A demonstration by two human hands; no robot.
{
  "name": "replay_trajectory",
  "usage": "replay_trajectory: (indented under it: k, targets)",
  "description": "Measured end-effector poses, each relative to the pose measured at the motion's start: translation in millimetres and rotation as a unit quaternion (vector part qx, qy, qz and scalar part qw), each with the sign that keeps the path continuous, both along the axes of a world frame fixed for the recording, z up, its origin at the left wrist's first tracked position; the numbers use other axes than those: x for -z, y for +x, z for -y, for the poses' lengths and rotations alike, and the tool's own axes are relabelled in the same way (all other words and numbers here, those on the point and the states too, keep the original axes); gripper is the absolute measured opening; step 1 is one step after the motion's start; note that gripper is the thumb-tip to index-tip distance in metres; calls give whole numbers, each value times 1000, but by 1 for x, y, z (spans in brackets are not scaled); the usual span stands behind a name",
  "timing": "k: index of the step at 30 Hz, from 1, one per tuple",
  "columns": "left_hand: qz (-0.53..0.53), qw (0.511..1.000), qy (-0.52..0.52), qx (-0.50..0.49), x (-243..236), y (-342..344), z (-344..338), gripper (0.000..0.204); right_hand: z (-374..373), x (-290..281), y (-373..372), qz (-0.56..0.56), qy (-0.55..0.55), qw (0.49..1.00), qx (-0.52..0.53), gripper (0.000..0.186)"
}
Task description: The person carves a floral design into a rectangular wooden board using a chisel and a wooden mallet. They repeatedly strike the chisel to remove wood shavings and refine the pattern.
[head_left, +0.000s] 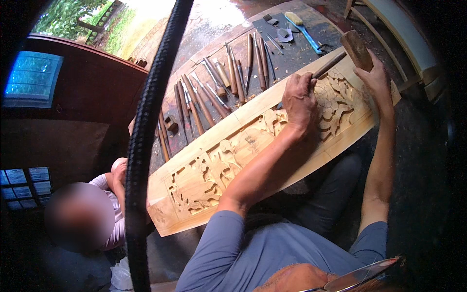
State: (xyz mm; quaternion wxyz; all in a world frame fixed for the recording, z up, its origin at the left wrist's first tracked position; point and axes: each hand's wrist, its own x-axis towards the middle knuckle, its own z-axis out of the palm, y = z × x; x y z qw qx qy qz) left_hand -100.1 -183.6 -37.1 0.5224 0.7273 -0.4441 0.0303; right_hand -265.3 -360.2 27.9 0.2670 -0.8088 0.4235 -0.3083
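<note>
A long pale wooden board point(160, 219) runs diagonally across the bench, carved with openwork leaves and flowers. My left hand point(299, 102) is closed around a chisel with a dark handle point(329, 65), held low over the carving toward its upper right end. The tip of the chisel is mostly hidden by my fingers. My right hand point(372, 78) grips a wooden mallet point(355, 48), raised beside the top of the chisel handle.
Several carving tools point(204, 102) lie along the dark bench point(321, 29), with a blue brush point(306, 34) and a small wooden block point(170, 123) among them. Another person point(115, 214) is at the left. A pale wooden frame point(404, 34) stands at right. A braided black cable point(148, 136) crosses the view.
</note>
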Motion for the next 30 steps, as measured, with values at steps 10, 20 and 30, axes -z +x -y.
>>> replay_trajectory:
  k: [10, 20, 30]
  targets:
    - [-20, 1000, 3, 2, 0, 5, -4, 15, 12, -10, 4, -2, 90, 996, -8, 69]
    - [-83, 995, 56, 2, -7, 7, -8, 19, -14, -9, -3, -57, 27, 997, -46, 67]
    - [240, 957, -148, 64, -32, 2, -24, 18, -20, 38, -66, 35, -72, 991, 109, 60]
